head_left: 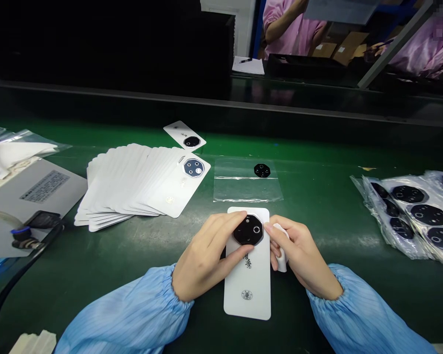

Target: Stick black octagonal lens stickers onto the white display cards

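A white phone back panel (247,278) lies upright in front of me on the green bench, with dark lettering and a round emblem. A black octagonal camera lens cover (248,230) sits at its upper end. My left hand (208,248) grips the cover's edge between thumb and fingers from the left. My right hand (299,253) is closed around a folded white cloth (282,255), its thumb and index finger at the panel's right edge beside the cover. Beyond the panel, a clear plastic bag (239,189) lies flat with another black lens cover (262,170) on it.
A fanned stack of white panels (133,187) lies left of centre, with a single panel (180,132) behind it. Bagged lens covers (409,216) lie at the right. A white box (55,196) with a hose and cable stands left. People in pink are beyond the rear ledge.
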`<state>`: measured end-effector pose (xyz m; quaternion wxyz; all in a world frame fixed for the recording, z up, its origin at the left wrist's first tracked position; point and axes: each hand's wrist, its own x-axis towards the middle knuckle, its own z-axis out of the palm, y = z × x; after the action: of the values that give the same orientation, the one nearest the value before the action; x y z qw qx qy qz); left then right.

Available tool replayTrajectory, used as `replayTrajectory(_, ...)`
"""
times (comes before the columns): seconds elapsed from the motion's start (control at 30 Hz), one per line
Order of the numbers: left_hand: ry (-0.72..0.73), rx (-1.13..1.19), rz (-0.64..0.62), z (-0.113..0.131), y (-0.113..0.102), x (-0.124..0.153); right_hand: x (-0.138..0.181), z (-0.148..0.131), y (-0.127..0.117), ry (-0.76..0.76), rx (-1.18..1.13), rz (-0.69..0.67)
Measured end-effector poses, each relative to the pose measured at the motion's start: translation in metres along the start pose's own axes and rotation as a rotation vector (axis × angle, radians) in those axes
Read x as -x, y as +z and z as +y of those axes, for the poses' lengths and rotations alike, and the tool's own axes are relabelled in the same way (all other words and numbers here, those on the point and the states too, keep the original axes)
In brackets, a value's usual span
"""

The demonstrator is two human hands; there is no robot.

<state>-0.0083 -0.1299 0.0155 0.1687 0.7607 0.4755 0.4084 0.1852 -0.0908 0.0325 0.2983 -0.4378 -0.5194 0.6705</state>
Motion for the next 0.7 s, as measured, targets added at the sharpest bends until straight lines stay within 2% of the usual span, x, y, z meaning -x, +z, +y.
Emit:
replayTrajectory(0.43, -0.028, 0.046, 0.0, 0.0015, -0.0025, -0.0015, -0.0013, 0.0004, -0.0039, -0.048, 0.071, -0.026)
replayTrajectory(0.7, 0.001, -0.007, -0.005, 0.0019, -0.0019, -0.0019, -0.0018, 0.0003, -0.0016, -0.057, 0.075, -0.015)
